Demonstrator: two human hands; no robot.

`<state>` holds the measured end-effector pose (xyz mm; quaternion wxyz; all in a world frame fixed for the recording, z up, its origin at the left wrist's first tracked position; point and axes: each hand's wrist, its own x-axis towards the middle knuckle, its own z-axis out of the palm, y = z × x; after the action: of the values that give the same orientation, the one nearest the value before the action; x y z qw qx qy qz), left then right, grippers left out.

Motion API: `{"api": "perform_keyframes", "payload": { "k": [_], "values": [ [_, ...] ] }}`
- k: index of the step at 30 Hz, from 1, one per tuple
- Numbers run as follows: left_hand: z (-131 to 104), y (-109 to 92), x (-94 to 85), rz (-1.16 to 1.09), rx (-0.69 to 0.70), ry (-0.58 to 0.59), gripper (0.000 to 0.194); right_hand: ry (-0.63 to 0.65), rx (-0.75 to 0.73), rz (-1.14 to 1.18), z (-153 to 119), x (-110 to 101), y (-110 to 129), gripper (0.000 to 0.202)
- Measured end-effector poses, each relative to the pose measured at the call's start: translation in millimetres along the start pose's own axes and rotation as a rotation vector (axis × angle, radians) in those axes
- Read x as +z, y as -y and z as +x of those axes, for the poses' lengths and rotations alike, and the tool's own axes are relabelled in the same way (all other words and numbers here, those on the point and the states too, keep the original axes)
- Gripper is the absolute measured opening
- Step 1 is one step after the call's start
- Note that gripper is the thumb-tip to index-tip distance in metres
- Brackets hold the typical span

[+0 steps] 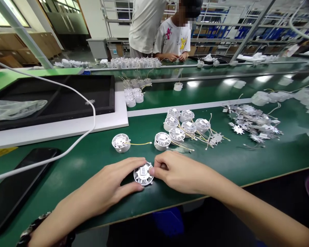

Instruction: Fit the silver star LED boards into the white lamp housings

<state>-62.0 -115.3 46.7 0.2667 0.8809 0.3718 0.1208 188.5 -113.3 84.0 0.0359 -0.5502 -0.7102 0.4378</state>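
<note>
A round white fan housing (143,175) with a silvery spoked plate and a label on top lies on the green table near its front edge. My left hand (118,176) grips its left side between thumb and fingers. Against its right rim, my right hand (173,171) is closed, thumb and forefinger pinched at the plate's edge; whatever sits between those fingertips is hidden. Just beyond stands a single fan housing (121,143) with a yellow wire running right. Several more labelled housings (177,134) with wires cluster behind my right hand, one loose spoked plate (216,139) beside them.
A heap of spoked plates with wires (252,121) lies at right, near translucent plastic bags (262,97). At left are a black phone (18,185), a white cable (94,116) and a black tray (103,92). Two people (173,37) are across the bench.
</note>
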Motion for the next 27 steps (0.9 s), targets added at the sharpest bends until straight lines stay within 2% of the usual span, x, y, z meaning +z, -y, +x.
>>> {"api": "perform_keyframes", "payload": {
  "k": [3,6,9,11,16,18,20,22,23,25,27],
  "values": [
    [1,-3,-0.4,-0.010,-0.002,0.002,0.059,0.022,0.008,0.000,1,-2,0,0.031],
    [4,-6,0.1,-0.030,0.017,0.002,0.053,-0.091,-0.077,0.003,-4,1,-6,0.019],
    [8,-5,0.5,-0.035,0.026,-0.007,0.048,-0.150,-0.166,-0.029,-9,10,-14,0.022],
    [9,-4,0.6,-0.039,0.027,-0.010,0.049,-0.176,-0.219,-0.136,-10,19,-18,0.026],
    [4,-4,-3.1,0.060,0.099,-0.009,0.048,-0.320,-0.342,-0.599,-14,36,-21,0.028],
    [0,-5,-9.3,0.099,0.137,-0.080,0.044,-0.435,-0.398,-0.645,-19,37,-20,0.023],
    [-3,-5,-18.7,0.108,0.104,-0.223,0.037,-0.556,-0.494,-0.583,-22,38,-18,0.026],
    [0,1,-29.2,0.150,0.028,-0.363,0.033,-0.626,-0.614,-0.533,-18,41,-14,0.041],
    [3,7,-33.8,0.192,-0.006,-0.402,0.036,-0.633,-0.667,-0.545,-14,44,-12,0.039],
    [11,24,-40.4,0.281,-0.019,-0.389,0.051,-0.642,-0.716,-0.636,-1,49,-8,0.024],
    [17,45,-42.5,0.299,0.024,-0.297,0.057,-0.673,-0.660,-0.737,11,48,-7,0.021]
  ]
}}
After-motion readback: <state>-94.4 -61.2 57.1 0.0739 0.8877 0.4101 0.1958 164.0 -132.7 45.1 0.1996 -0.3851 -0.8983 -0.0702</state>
